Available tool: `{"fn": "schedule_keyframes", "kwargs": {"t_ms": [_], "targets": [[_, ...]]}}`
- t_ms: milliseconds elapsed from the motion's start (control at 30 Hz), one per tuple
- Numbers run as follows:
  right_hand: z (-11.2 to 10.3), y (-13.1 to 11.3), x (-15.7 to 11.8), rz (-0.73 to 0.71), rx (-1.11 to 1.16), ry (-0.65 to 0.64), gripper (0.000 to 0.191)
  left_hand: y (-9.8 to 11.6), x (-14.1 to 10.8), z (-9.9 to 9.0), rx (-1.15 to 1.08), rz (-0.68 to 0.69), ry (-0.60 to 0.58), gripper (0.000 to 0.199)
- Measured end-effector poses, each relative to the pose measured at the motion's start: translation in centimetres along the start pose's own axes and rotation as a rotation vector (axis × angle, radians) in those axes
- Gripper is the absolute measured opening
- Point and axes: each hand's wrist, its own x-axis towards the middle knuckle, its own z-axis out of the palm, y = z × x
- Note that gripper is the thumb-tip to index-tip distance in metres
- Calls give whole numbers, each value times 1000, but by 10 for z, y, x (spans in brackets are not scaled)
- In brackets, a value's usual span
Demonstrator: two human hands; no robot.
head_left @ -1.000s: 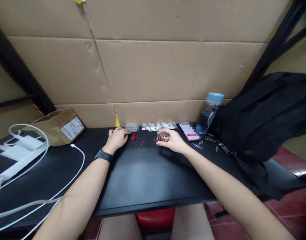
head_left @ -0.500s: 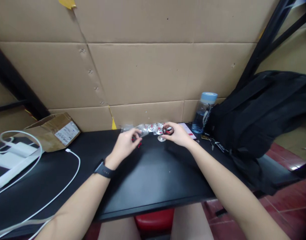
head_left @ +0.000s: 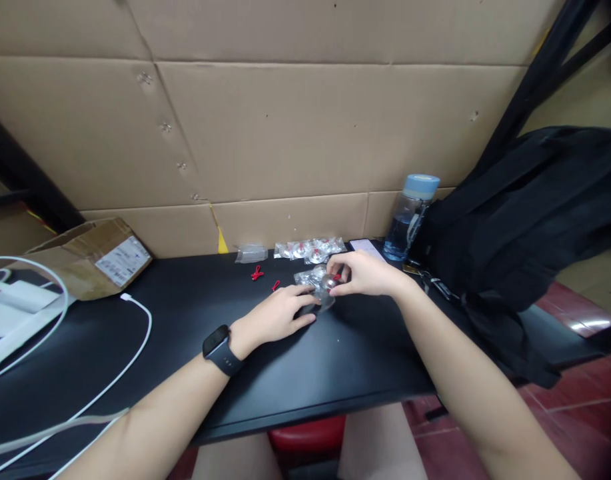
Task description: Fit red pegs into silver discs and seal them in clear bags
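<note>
My right hand (head_left: 362,273) is closed in a pinch on a small round shiny piece (head_left: 330,283) with a bit of red on it; its exact kind is hard to make out. Close by on the left, my left hand (head_left: 280,312) has its fingers stretched out, the tips at a clear plastic packet (head_left: 305,277) with silvery contents. Behind the hands lies a row of clear packets (head_left: 300,250) holding silvery round pieces with red parts. Two small red cords, a knotted cord (head_left: 256,273) and a looped cord (head_left: 276,285), rest on the black table (head_left: 295,373).
Flat clear plastic sleeves (head_left: 252,253) lie by the cardboard wall (head_left: 265,147). A phone (head_left: 367,249), a water bottle (head_left: 408,220) and a black backpack (head_left: 530,220) stand right. On the left are a brown paper bag (head_left: 90,260), white chargers (head_left: 22,297) and a white cable (head_left: 148,327).
My left hand has moved right and toward me, to the packet. My right hand has come slightly nearer with a round piece. The plastic sleeves and red cords show more fully. The view has shifted a little.
</note>
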Motion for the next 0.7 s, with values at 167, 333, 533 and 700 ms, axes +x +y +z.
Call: {"fn": "schedule_keyframes", "kwargs": {"t_ms": [167,333,533,700], "targets": [[5,-9,-4,30,-79,-207,34,1,-6,1,115,-113,-66,46],[20,-10,0,135,-289,-150,36,3,-9,-5,116,-102,-144,48],[38,-4,13,54,-288,-86,32,-1,-11,-9,61,-95,-213,50],[42,4,19,-29,-35,-62,29,-5,-12,-9,24,-76,-228,48]]}}
